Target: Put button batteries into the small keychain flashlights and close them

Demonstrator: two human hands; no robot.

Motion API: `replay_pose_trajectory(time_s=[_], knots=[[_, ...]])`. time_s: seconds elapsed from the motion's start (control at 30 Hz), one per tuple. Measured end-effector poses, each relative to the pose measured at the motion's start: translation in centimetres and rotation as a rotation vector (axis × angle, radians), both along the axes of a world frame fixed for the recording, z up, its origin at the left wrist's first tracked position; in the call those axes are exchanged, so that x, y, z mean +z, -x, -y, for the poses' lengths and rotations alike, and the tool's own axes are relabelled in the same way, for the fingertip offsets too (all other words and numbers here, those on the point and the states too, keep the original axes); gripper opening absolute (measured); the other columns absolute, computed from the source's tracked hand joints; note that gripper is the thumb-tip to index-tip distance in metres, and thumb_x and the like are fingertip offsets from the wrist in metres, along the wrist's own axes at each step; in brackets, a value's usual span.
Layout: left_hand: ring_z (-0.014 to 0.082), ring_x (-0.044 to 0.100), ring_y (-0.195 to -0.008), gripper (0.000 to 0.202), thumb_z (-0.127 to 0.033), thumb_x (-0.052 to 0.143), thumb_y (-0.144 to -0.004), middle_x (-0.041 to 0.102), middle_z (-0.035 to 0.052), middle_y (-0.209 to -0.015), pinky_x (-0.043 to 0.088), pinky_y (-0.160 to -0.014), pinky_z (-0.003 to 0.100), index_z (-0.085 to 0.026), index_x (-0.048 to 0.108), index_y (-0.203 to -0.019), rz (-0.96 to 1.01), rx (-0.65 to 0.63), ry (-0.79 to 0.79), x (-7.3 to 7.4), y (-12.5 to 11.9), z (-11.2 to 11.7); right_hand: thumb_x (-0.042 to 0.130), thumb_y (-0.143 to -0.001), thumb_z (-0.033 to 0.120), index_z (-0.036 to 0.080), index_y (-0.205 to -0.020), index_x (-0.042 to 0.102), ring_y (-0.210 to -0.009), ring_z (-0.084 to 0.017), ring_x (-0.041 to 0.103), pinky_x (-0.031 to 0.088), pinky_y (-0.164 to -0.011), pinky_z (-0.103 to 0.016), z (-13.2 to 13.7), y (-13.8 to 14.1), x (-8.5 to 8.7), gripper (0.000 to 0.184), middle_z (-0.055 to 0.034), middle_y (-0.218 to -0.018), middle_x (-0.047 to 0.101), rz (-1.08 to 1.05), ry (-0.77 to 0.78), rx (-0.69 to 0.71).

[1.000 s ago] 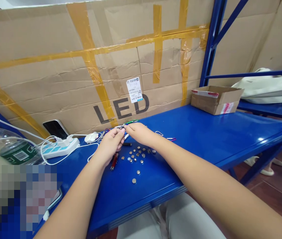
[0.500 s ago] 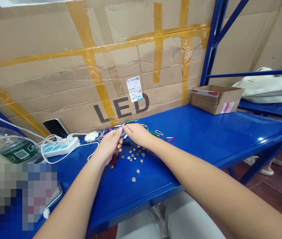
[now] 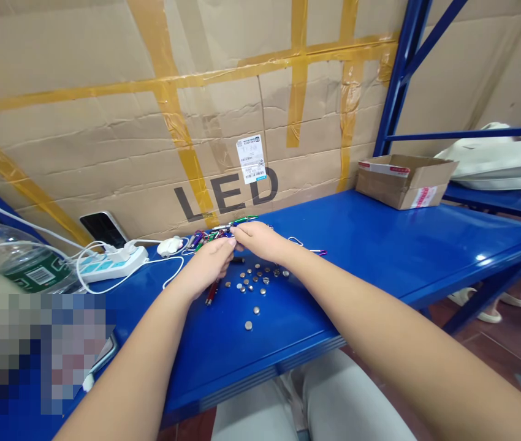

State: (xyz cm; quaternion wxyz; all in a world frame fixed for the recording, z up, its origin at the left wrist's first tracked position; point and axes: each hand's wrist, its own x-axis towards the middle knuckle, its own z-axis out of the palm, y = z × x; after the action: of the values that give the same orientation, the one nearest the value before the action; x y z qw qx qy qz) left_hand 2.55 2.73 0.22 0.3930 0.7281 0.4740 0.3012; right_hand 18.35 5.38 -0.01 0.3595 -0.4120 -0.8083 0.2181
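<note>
My left hand (image 3: pixel 211 263) and my right hand (image 3: pixel 260 240) meet fingertip to fingertip over the blue table, both closed. Whatever is pinched between them is too small and too covered to name. Behind the fingers lies a heap of small coloured metal pen-like tubes and clips (image 3: pixel 205 236). A red metal tube (image 3: pixel 212 293) rests under my left hand, and a short black tube (image 3: pixel 237 260) lies just beyond it. Several button cells (image 3: pixel 248 325) are scattered on the table below my hands. A purple carabiner clip (image 3: pixel 319 252) is right of my right wrist.
A white power strip (image 3: pixel 117 264) with cables stands at the left, a phone (image 3: pixel 103 231) leaning behind it. A plastic bottle (image 3: pixel 30 263) is farther left. An open cardboard box (image 3: pixel 403 182) sits at the back right. A big taped carton (image 3: pixel 242 98) walls off the back.
The view has shifted slightly. My hands stay together, with the left turned a little so its fingers curl further under. The loose things on the table keep their places.
</note>
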Motion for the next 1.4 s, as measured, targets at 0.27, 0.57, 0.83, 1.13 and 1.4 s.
replay_pose_trajectory(time_s=[0.27, 0.57, 0.83, 1.13, 1.4], knots=[[0.0112, 0.044, -0.055, 0.022, -0.038, 0.043, -0.089, 0.049, -0.0033, -0.065, 0.033, -0.053, 0.024, -0.021, 0.057, -0.087, -0.248, -0.033, -0.106, -0.2, 0.5, -0.5, 0.039, -0.094, 0.03, 0.017, -0.066, 0.056, -0.069, -0.014, 0.049, 0.033, -0.066, -0.026, -0.3, -0.6, 0.0, 0.035, -0.004, -0.075, 0.062, 0.282, -0.102, -0.026], [0.0209, 0.065, -0.09, 0.026, -0.033, 0.05, -0.082, 0.073, -0.002, -0.102, 0.046, -0.078, 0.03, -0.028, 0.07, -0.098, -0.711, -0.203, -0.282, 0.6, 1.1, 0.4, 0.044, -0.092, 0.039, 0.015, -0.087, 0.07, -0.077, -0.021, 0.06, 0.036, -0.059, -0.029, 0.0, -2.9, 1.3, 0.036, -0.0111, -0.094, 0.071, 0.766, 0.162, -0.168], [0.0211, 0.066, -0.098, 0.032, -0.039, 0.05, -0.083, 0.072, -0.0022, -0.111, 0.048, -0.085, 0.03, -0.029, 0.071, -0.106, -0.744, -0.221, -0.293, 1.0, 1.2, 0.6, 0.051, -0.088, 0.043, 0.016, -0.091, 0.072, -0.076, -0.022, 0.062, 0.037, -0.056, -0.03, 0.7, -2.5, 1.7, 0.034, -0.0093, -0.091, 0.072, 0.821, 0.158, -0.176], [0.0216, 0.066, -0.096, 0.035, -0.04, 0.05, -0.084, 0.073, 0.0004, -0.11, 0.048, -0.084, 0.031, -0.026, 0.071, -0.107, -0.763, -0.204, -0.271, 1.1, 1.2, 0.6, 0.054, -0.087, 0.044, 0.014, -0.1, 0.071, -0.085, -0.025, 0.065, 0.043, -0.064, -0.03, 1.2, -2.0, 1.8, 0.037, -0.0121, -0.097, 0.072, 0.884, 0.174, -0.175], [0.0261, 0.065, -0.097, 0.036, -0.039, 0.047, -0.084, 0.072, 0.0046, -0.111, 0.048, -0.085, 0.035, -0.026, 0.072, -0.106, -0.768, -0.15, -0.323, 0.9, 1.5, 0.2, 0.051, -0.086, 0.048, 0.017, -0.089, 0.071, -0.082, -0.026, 0.064, 0.041, -0.061, -0.032, 0.3, -3.2, 1.6, 0.037, -0.013, -0.092, 0.071, 0.701, 0.126, -0.267]])
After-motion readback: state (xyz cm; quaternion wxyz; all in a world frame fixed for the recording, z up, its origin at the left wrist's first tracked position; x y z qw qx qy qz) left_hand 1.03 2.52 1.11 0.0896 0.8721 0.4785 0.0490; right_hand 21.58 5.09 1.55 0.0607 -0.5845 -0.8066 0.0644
